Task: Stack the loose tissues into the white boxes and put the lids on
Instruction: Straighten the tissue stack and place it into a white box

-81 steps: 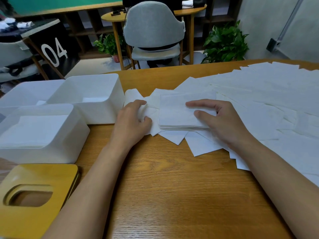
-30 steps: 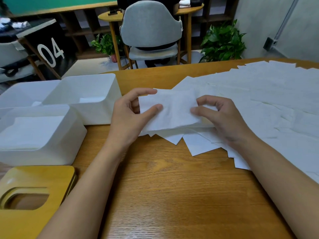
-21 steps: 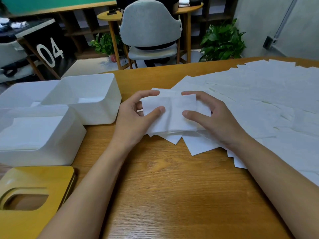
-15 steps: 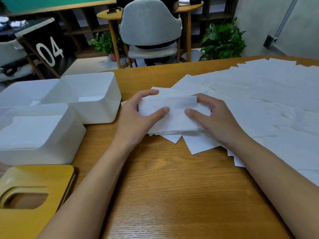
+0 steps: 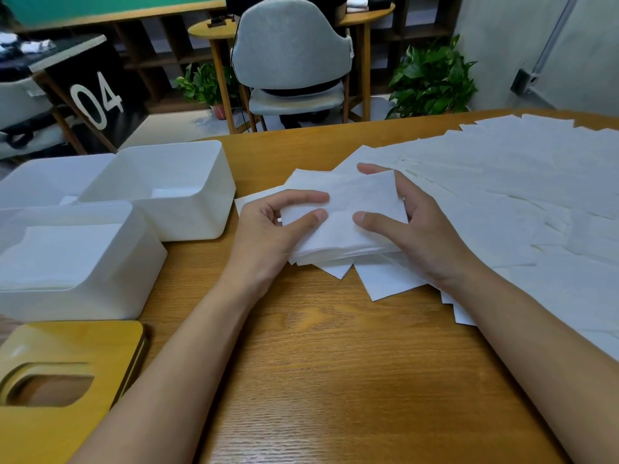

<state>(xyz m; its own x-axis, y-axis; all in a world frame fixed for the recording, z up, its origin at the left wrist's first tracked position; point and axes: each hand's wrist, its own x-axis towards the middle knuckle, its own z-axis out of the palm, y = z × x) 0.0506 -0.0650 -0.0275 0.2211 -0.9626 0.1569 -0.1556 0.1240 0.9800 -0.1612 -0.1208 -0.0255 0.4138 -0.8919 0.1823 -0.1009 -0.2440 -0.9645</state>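
Note:
A small stack of white tissues (image 5: 348,226) lies on the wooden table in front of me. My left hand (image 5: 271,236) grips its left edge with thumb on top and fingers curled over the far side. My right hand (image 5: 418,229) grips its right edge the same way. Many loose tissues (image 5: 522,182) are spread over the right half of the table. The near white box (image 5: 87,262) at the left holds a flat pile of tissues. Behind it, a second white box (image 5: 174,192) holds only a few. A yellow wooden lid (image 5: 63,380) with an oval slot lies at the front left.
A third white box (image 5: 43,179) stands at the far left. Bare wooden table (image 5: 318,380) runs between my forearms to the near edge. Beyond the table are a grey chair (image 5: 291,51), potted plants (image 5: 432,78) and a black stand marked 04.
Both hands gathered tissues lying flat into a stack, lifted it a little, then lowered it and squared it. The left thumb and right fingers have closed in over its top.

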